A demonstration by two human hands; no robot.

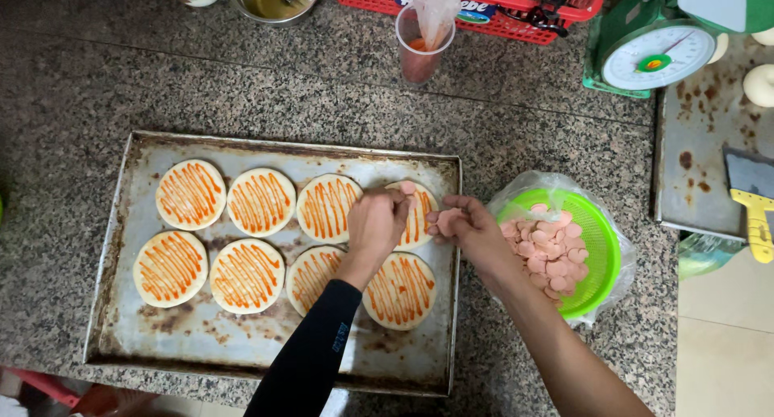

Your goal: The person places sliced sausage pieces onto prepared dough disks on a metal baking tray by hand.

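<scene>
Head view, hands (419,223) over sauced rounds (258,201), sausage basket (603,248) right

Speckled grey granite counter (516,86) fills the frame. Directly on it: worn metal baking tray (121,223), centre-left; green plastic basket (601,239) lined with clear film, right of tray; clear plastic cup (419,58), upper centre; red basket (516,18) and steel bowl (270,2), top edge; green dial scale (653,54), upper right.

One head-worn view — looking steeply down, close over the baking tray (121,223) on the counter (516,102).
</scene>
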